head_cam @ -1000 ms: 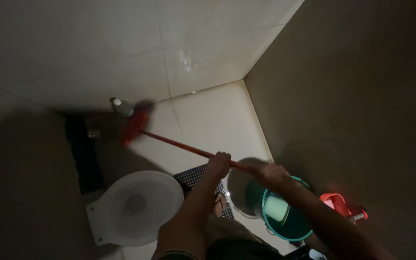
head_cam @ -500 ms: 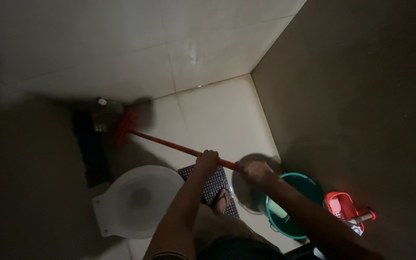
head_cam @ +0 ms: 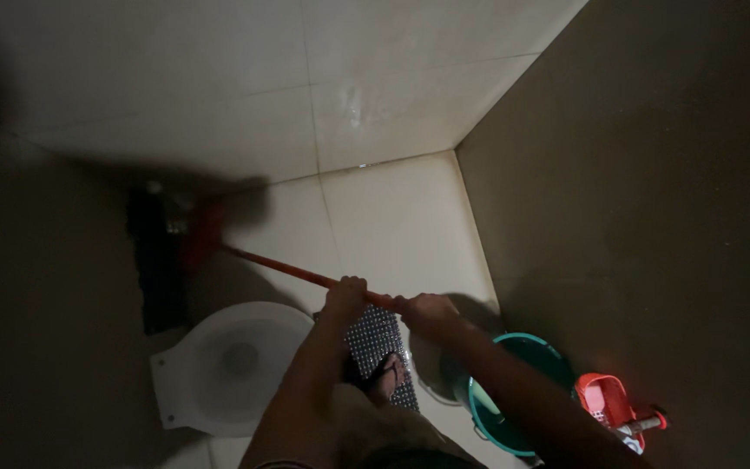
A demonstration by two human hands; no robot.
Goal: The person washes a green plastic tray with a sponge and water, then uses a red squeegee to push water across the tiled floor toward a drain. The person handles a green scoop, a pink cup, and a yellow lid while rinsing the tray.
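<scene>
Both hands grip a red long-handled brush (head_cam: 275, 267). My left hand (head_cam: 345, 296) holds the handle further up toward the brush head, and my right hand (head_cam: 425, 311) holds it near the end. The red brush head (head_cam: 202, 236) is blurred and rests on the floor tiles by the wall, behind the white toilet bowl (head_cam: 227, 365). A small bottle (head_cam: 156, 193) stands in the dark near the brush head.
A teal bucket (head_cam: 503, 401) stands at the lower right, with a red scoop (head_cam: 605, 398) beside it. A perforated floor mat (head_cam: 381, 340) lies under my sandalled foot (head_cam: 386, 375). A dark wall (head_cam: 653, 191) closes the right side; tiled wall (head_cam: 219, 78) is ahead.
The brush head has slid left along the floor toward the dark corner behind the toilet. Both hands have shifted left with the handle.
</scene>
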